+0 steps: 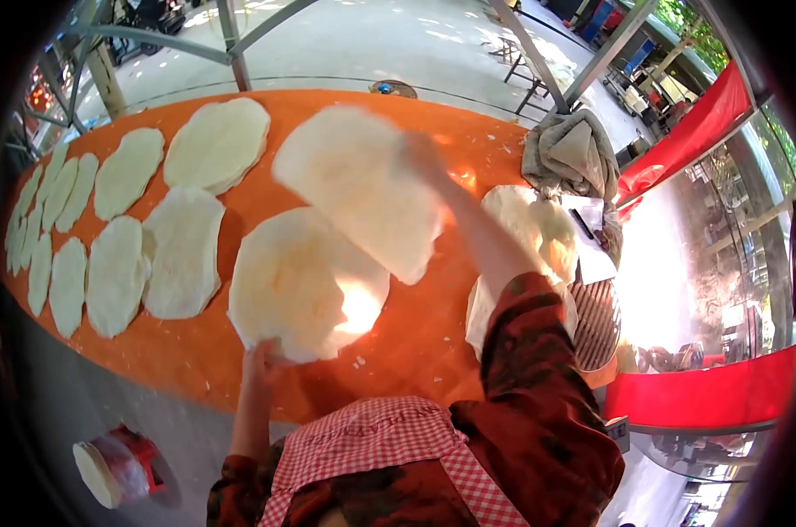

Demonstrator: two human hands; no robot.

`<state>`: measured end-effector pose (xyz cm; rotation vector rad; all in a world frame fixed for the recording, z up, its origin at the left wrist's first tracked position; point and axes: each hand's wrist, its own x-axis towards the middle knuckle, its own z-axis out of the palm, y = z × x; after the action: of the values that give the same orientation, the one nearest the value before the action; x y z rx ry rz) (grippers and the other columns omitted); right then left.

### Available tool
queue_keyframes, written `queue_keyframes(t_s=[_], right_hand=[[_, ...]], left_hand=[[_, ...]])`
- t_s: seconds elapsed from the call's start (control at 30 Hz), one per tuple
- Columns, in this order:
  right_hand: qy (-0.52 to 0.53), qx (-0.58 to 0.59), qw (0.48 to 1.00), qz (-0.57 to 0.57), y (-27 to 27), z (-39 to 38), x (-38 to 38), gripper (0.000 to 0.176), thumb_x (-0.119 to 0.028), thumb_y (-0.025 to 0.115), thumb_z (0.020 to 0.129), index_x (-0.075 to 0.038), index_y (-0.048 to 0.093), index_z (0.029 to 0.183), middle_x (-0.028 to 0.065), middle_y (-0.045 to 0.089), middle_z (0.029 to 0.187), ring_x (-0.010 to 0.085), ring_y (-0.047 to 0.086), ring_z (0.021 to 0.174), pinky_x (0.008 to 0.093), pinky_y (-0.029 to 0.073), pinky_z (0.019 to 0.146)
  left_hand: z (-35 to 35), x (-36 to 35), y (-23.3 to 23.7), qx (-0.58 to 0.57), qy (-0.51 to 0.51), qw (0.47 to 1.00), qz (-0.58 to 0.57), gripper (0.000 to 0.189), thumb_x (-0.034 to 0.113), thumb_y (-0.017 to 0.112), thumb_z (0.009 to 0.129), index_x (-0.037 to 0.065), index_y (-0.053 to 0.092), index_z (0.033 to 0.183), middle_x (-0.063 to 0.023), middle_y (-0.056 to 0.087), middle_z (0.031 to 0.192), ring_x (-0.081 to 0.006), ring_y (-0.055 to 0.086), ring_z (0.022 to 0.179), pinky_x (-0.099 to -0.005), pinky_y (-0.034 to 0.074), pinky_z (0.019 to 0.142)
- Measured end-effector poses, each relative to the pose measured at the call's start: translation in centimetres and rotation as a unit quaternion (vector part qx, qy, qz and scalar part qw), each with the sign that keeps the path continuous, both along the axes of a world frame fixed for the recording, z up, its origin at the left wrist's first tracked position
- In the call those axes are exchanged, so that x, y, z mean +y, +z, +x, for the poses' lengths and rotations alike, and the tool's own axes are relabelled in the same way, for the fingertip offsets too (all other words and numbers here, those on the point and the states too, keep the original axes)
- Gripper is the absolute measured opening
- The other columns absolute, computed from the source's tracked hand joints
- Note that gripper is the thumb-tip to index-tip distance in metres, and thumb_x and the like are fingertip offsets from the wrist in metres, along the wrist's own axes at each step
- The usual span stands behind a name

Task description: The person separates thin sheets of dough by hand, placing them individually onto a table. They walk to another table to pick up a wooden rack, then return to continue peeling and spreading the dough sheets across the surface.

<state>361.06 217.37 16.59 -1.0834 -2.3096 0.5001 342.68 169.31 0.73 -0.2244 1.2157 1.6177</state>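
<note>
My right hand point(422, 161), smeared by motion, grips the far right edge of a thin, pale round flatbread point(354, 176). This flatbread slants above the orange table, partly over a second flatbread point(297, 272). The second one, browned faintly in the middle and lit by a bright sun patch, has its near edge in my left hand point(262, 358). The left fingers are closed at that edge and partly hidden by it. To the right, under my right forearm, more flatbreads point(512, 220) lie in a loose pile.
Several stacks of flatbread point(117, 277) cover the left side of the orange table point(424, 351). A grey cloth point(573, 149) lies at the right edge, near a ridged basket point(596, 325). A red-framed glass case point(705, 386) stands right. Below left is a wrapped round pack point(117, 465).
</note>
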Motion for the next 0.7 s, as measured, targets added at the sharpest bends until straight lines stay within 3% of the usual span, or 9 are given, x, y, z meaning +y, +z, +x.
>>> queue_keyframes(t_s=[0.03,0.17,0.23,0.27,0.33,0.37,0.4,0.57,0.7], right_hand=[[-0.057,0.225,0.969,-0.084,0.8,3.7,2.9,0.016,-0.016,0.056,0.079,-0.002,0.062,0.082,0.0098,0.059,0.072,0.0188,0.058,0.069,0.039,0.048,0.059],[-0.18,0.019,0.973,0.141,3.0,19.4,13.9,0.022,-0.021,0.055,0.082,-0.005,0.06,0.096,0.0138,0.06,0.095,0.0262,0.057,0.088,0.0415,0.045,0.07],[-0.167,-0.104,0.98,0.024,-9.4,29.5,25.8,0.017,-0.021,0.057,0.083,-0.01,0.061,0.071,0.008,0.061,0.075,0.0245,0.062,0.073,0.042,0.048,0.062],[-0.155,-0.169,0.973,-0.03,-14.8,33.8,30.7,0.026,-0.021,0.059,0.083,-0.012,0.061,0.059,0.0051,0.061,0.064,0.0236,0.064,0.065,0.0422,0.049,0.059],[-0.237,-0.45,0.846,0.159,-8.8,26.2,13.8,0.029,-0.028,0.058,0.087,0.001,0.06,0.093,0.0152,0.064,0.09,0.0262,0.066,0.07,0.0429,0.051,0.068],[-0.37,-0.29,0.876,0.108,-8.1,22.8,8.1,0.042,-0.03,0.059,0.088,0.005,0.056,0.11,0.0203,0.062,0.101,0.0272,0.066,0.079,0.0416,0.052,0.076],[-0.23,-0.12,0.962,0.087,-7.4,18.6,1.3,0.061,-0.032,0.06,0.088,0.005,0.037,0.131,0.0275,0.053,0.118,0.0308,0.062,0.095,0.0381,0.048,0.088],[0.269,-0.065,0.913,-0.299,-0.5,2.1,-27.3,0.065,-0.026,0.063,0.086,-0.007,0.032,0.141,0.0196,0.037,0.142,0.0323,0.042,0.128,0.0366,0.036,0.105],[0.244,-0.035,0.951,-0.187,-3.7,-1.2,-31.2,0.052,-0.024,0.064,0.082,0.0,0.047,0.124,0.0217,0.057,0.109,0.0348,0.059,0.097,0.0378,0.048,0.081]], left_hand=[[0.5,0.0,0.8,0.017,0.011,1.0,0.014,0.018,0.007,0.059,0.083,0.006,0.056,0.101,-0.0044,0.059,0.078,-0.0173,0.059,0.065,-0.0314,0.053,0.057],[-1.3,-4.0,-5.6,-0.053,0.01,0.985,0.164,0.02,0.018,0.055,0.086,0.008,0.055,0.103,-0.0044,0.061,0.084,-0.0222,0.061,0.078,-0.04,0.054,0.064],[3.0,0.8,6.1,-0.08,0.112,0.99,0.029,0.02,0.03,0.051,0.087,0.014,0.055,0.099,-0.0018,0.061,0.085,-0.0241,0.059,0.086,-0.0442,0.053,0.068],[1.1,-2.9,-0.4,-0.111,0.084,0.979,0.148,0.031,0.036,0.047,0.088,0.013,0.056,0.106,-0.004,0.064,0.096,-0.0276,0.06,0.094,-0.0495,0.051,0.075],[2.3,-0.5,5.0,-0.11,0.061,0.984,0.122,0.044,0.027,0.046,0.084,0.004,0.052,0.122,-0.0115,0.06,0.118,-0.0297,0.059,0.104,-0.0479,0.049,0.084],[2.7,-0.2,6.2,-0.106,0.063,0.985,0.122,0.042,0.022,0.047,0.082,0.003,0.052,0.12,-0.0111,0.061,0.116,-0.0289,0.059,0.101,-0.0462,0.049,0.084],[2.6,0.0,5.5,-0.103,0.027,0.982,0.156,0.042,0.02,0.048,0.081,0.003,0.052,0.12,-0.0095,0.061,0.115,-0.0266,0.059,0.102,-0.0447,0.049,0.085],[4.6,2.7,8.6,0.006,-0.042,0.992,0.121,0.03,0.003,0.052,0.082,0.003,0.055,0.112,-0.0091,0.063,0.101,-0.0216,0.064,0.084,-0.0342,0.053,0.069],[5.4,4.1,9.5,0.033,-0.033,0.993,0.104,0.024,0.001,0.052,0.083,0.0,0.056,0.107,-0.01,0.064,0.093,-0.0204,0.064,0.077,-0.0327,0.054,0.067]])
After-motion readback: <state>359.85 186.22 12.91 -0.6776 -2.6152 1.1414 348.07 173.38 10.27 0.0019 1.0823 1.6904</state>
